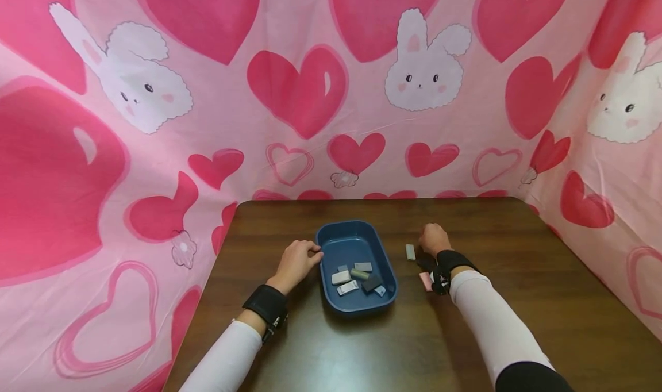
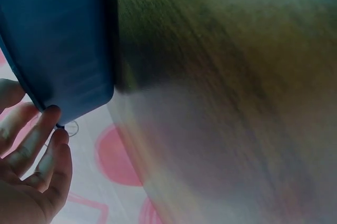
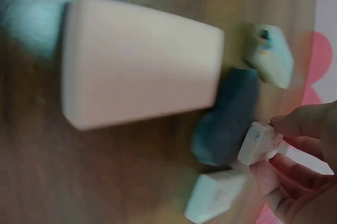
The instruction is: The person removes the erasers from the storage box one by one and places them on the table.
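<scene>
My left hand (image 1: 295, 265) pinches the left rim of a blue tray (image 1: 351, 307) with thumb and fingertips, as the left wrist view shows. To the tray's right, my right hand (image 1: 434, 239) is low over the table. Between its thumb and fingers it holds a small white eraser with printed marks (image 3: 260, 142). Beside that eraser lies a dark eraser (image 3: 226, 118). A pink eraser (image 3: 142, 63) lies nearer the wrist, a pale eraser (image 3: 274, 58) farther off, and a white eraser (image 3: 213, 195) on the other side, hidden by the wrist in the head view.
Several erasers lie loose in the near half of the tray, among them a white one (image 1: 348, 288), a green one (image 1: 359, 274) and a black one (image 1: 371, 283). The brown wooden table (image 1: 289, 346) ends at a pink curtain (image 1: 310, 168) with hearts and rabbits.
</scene>
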The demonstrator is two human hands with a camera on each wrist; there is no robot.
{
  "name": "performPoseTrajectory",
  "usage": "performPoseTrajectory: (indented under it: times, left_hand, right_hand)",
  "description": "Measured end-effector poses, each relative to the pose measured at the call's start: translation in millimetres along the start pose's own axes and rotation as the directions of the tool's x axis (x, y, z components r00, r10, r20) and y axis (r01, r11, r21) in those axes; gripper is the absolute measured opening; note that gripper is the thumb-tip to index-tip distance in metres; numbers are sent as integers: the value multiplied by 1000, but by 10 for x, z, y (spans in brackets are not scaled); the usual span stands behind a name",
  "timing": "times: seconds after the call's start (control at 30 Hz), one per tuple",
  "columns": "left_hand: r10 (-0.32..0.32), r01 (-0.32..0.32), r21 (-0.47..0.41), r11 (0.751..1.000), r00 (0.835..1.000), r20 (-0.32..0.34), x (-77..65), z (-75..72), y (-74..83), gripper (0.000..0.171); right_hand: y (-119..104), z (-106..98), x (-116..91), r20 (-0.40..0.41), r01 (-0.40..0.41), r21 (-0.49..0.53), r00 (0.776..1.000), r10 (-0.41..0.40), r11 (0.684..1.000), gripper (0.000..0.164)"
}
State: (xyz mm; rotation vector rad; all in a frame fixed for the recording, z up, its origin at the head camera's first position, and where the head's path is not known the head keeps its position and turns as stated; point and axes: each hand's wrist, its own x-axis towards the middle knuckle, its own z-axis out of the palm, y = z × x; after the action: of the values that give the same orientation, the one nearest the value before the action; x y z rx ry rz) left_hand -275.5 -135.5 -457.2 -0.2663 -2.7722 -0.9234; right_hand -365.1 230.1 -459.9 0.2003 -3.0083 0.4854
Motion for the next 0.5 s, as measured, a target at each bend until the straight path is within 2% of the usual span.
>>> performPoseTrajectory:
  times: [0.13, 0.3, 0.4, 0.5]
  left_hand:
    - [7, -6, -17, 1000, 1000, 25, -2, 14, 23, 23]
    - [1, 0, -20, 1000, 999, 42, 26, -7, 35, 24]
    - [-7, 8, -24, 1000, 999, 45, 47, -29, 22, 24]
    - [-6, 7, -15, 1000, 999, 44, 60, -42, -1, 23]
  right_hand:
    - [48, 69, -67, 29, -19, -22, 999, 20, 1000, 14]
    - [39, -6, -39, 75, -39, -19, 996, 41, 999, 28]
    - [-52, -97, 26, 111, -40, -23, 993, 42, 999, 31]
    - [-243, -185, 98, 121, 3, -26, 993, 0, 1000, 29]
